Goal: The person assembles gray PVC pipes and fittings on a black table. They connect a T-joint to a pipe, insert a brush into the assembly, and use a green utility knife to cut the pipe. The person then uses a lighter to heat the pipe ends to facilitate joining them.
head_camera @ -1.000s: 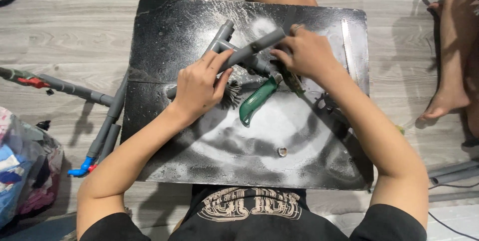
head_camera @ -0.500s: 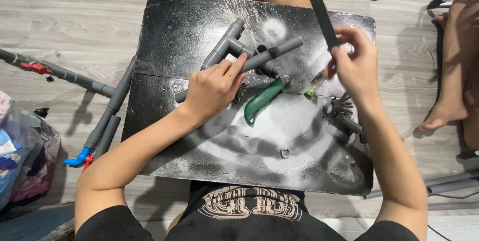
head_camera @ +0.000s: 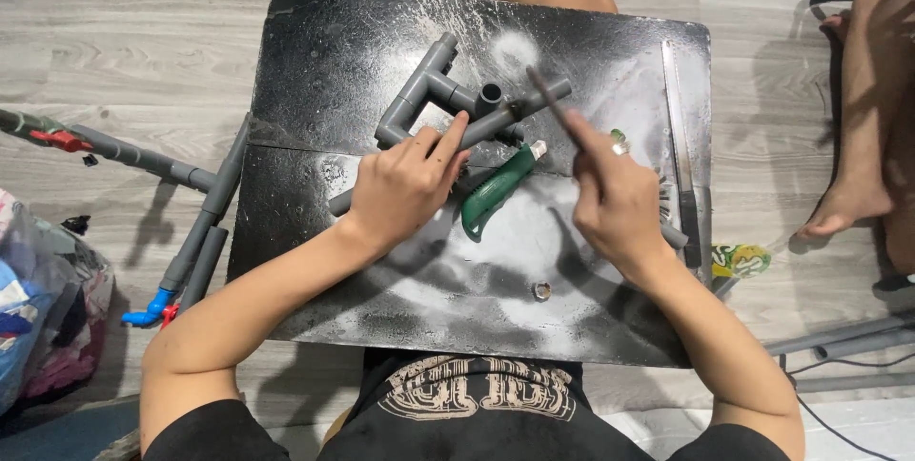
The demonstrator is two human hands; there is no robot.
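Grey pipe assembly [head_camera: 448,103] mid-frame looks mostly joined; left hand [head_camera: 405,184] presses it flat, right hand [head_camera: 610,194] fingers clamped on a thin file [head_camera: 548,99].

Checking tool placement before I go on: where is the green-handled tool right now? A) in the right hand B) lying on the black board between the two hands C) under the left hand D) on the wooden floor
B: the green-handled tool lies flat on the black board, between the left hand and the right hand, with neither gripping it.
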